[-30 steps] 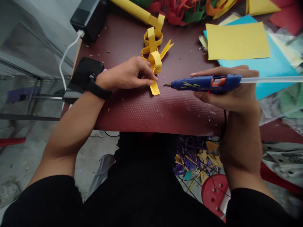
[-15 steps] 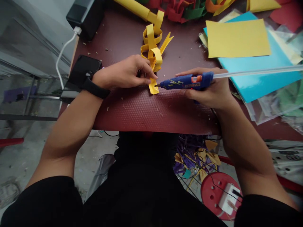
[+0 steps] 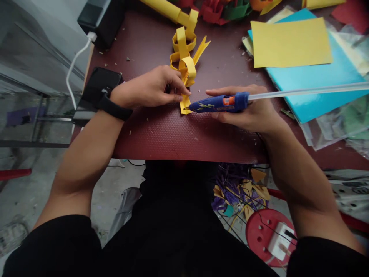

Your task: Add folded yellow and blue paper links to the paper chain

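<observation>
My left hand (image 3: 161,86) pinches a yellow paper strip (image 3: 185,103) against the table, its short end poking out below the fingertips. Beyond the fingers, a chain of yellow paper loops (image 3: 181,48) runs up the table, with a forked pair of strip ends at its right. In my right hand (image 3: 250,111) is a blue glue gun (image 3: 216,104), a long clear glue stick (image 3: 305,91) jutting from its back. The gun's dark nozzle sits at the end of the yellow strip. Part of the gun's grip is hidden by my right hand.
Yellow paper (image 3: 291,43) and blue sheets (image 3: 314,92) lie at the right. Red and green paper loops (image 3: 236,11) are at the back. A black power bank (image 3: 100,23) with a white cable stands at the left. A white power strip (image 3: 281,240) rests on a red stool (image 3: 259,231) below.
My right hand has brought the glue gun leftward, its nozzle going from beside the yellow strip onto the strip, then down to its end. My left hand keeps its pinch.
</observation>
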{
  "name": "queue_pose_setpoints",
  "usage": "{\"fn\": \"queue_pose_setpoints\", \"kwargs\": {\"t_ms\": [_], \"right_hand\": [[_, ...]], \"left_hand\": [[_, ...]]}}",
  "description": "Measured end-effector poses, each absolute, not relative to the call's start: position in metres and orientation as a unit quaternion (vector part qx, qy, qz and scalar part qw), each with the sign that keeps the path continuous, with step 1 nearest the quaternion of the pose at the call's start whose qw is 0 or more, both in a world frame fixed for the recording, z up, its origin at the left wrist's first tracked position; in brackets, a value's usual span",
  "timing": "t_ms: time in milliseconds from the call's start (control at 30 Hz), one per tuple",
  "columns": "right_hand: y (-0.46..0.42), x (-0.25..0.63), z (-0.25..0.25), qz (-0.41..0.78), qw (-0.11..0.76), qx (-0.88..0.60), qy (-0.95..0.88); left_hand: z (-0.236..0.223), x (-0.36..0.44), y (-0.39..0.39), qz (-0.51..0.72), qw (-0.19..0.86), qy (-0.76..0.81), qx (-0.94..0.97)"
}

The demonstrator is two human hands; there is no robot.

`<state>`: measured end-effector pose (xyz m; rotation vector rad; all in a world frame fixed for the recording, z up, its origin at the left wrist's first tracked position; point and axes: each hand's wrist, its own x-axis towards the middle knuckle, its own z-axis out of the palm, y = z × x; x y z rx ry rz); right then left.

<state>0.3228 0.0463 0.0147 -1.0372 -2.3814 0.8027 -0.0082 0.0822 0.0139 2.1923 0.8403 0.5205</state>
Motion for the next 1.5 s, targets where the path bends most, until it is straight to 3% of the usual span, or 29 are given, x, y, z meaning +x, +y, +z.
{"fn": "queue_pose_setpoints", "kwargs": {"t_ms": [300,533,1100,1333,1500], "right_hand": [[0.048,0.336,0.021,0.300,0.220,-0.328,-0.868],[0.046,0.328,0.023,0.284,0.279,-0.352,-0.847],[0.041,0.325,0.025,0.269,0.224,-0.334,-0.875],[0.040,0.323,0.025,0.262,0.299,-0.347,-0.849],[0.039,0.316,0.024,0.244,0.265,-0.364,-0.859]], "left_hand": [[0.012,-0.009,0.083,0.205,0.365,0.329,0.846],[0.012,-0.009,0.082,0.215,0.355,0.324,0.850],[0.012,-0.009,0.084,0.214,0.355,0.317,0.853],[0.007,-0.009,0.087,0.215,0.354,0.327,0.850],[0.007,-0.009,0.087,0.219,0.359,0.323,0.848]]}}
